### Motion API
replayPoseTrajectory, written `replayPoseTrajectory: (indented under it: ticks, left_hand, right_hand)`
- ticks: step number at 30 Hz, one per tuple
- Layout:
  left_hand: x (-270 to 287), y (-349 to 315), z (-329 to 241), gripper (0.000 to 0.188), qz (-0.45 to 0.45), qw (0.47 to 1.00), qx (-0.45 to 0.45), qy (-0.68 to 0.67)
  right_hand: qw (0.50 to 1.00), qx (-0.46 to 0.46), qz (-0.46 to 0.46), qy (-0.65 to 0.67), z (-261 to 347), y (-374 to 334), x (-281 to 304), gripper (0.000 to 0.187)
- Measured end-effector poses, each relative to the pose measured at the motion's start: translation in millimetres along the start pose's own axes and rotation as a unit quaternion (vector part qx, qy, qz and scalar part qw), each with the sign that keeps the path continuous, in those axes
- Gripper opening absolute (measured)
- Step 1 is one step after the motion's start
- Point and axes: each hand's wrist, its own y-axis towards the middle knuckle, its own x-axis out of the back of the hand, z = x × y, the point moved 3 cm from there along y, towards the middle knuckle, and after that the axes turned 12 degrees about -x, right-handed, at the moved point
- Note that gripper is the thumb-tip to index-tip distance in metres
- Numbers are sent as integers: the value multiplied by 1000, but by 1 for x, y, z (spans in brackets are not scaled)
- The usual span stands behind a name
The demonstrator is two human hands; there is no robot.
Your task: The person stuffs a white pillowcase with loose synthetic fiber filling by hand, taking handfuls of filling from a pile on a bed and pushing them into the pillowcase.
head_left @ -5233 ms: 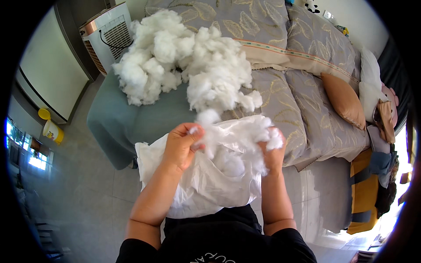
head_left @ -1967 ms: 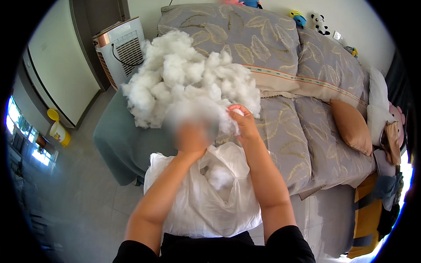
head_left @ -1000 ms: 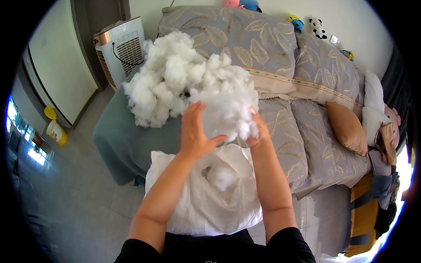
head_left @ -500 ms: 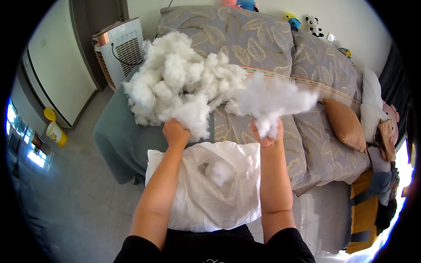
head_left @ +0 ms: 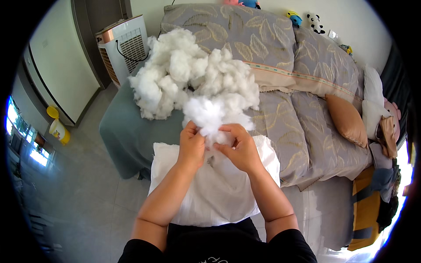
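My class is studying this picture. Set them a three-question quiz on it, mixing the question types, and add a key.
1. True or false: the left hand touches the white tuft, while the right hand touches nothing.
2. Which shows between the forearms? A: toy panda; B: white cloth; C: lidded bin.
3. Fill in: in the picture, the large stuffing heap lies to the ___ of the brown cushion.
Key: 1 false, both touch it; 2 B; 3 left.

The bare left hand and the bare right hand are near each other, with their fingers curled. The right thumb points toward the left hand. The bare left arm and the bare right arm lean inward, each extending from a short black fabric sleeve.
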Motion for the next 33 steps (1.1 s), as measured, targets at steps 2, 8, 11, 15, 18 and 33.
replayPoseTrajectory:
  ticks: [2, 8, 11, 15, 18, 33]
  left_hand:
    - [7, -4, 4, 10, -28, 997, 68, -9]
    - [11, -13, -10, 7, -100, 991, 76, -38]
    - [21, -13, -2, 10, -89, 991, 95, -40]
    - [31, -17, 1, 10, -88, 992, 81, -28]
    - [40, -14, 1, 13, -55, 997, 59, -2]
    - [30, -26, -6, 15, 10, 996, -38, 83]
  right_hand:
    - [999, -23, -18, 25, -20, -1, -4, 32]
    - [957, -102, -182, 199, -24, -9, 27, 14]
    - [931, -28, -260, 253, -27, -14, 32, 19]
    - [856, 98, -363, 355, -37, -13, 45, 22]
    - [838, 114, -342, 409, -20, -25, 54, 26]
    - [937, 5, -187, 294, -35, -19, 38, 25]
